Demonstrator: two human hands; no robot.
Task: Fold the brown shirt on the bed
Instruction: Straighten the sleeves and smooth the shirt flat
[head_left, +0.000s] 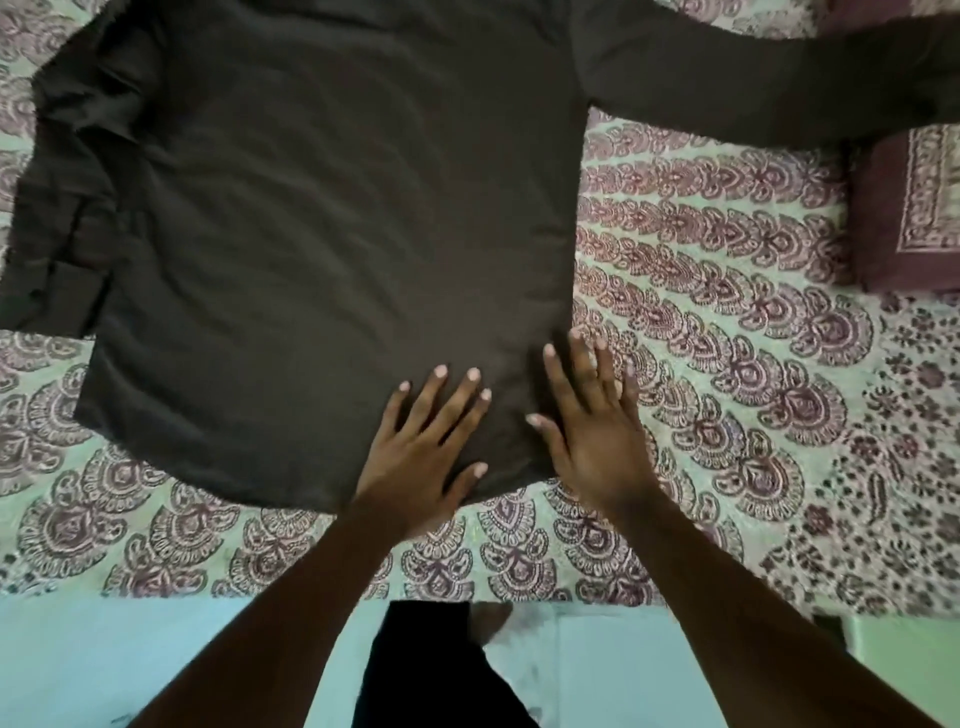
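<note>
The brown shirt (332, 218) lies spread flat on the bed (727, 364), its body covering the middle and left of the patterned bedspread, with the hem toward the near edge of the bed. One long sleeve (769, 78) stretches straight out toward the far right corner, where its end reaches a maroon pillow (909, 208) lying at the bed's right edge. The other sleeve (57, 218) is bunched and folded in on itself along the shirt's left side, near the left edge of the bed.

Both hands rest palm-down at the hem's right corner, close to the near edge. The left hand (426, 447) lies flat on the fabric with its fingers spread wide, gripping nothing. The right hand (592, 426), just beside it, is also flat and spread, its thumb and first fingers on the shirt's right edge, its outer fingers over the bedspread. Below the bed's near edge, a bare foot (491, 621) and a dark trouser leg (415, 670) show against the pale floor (156, 649).
</note>
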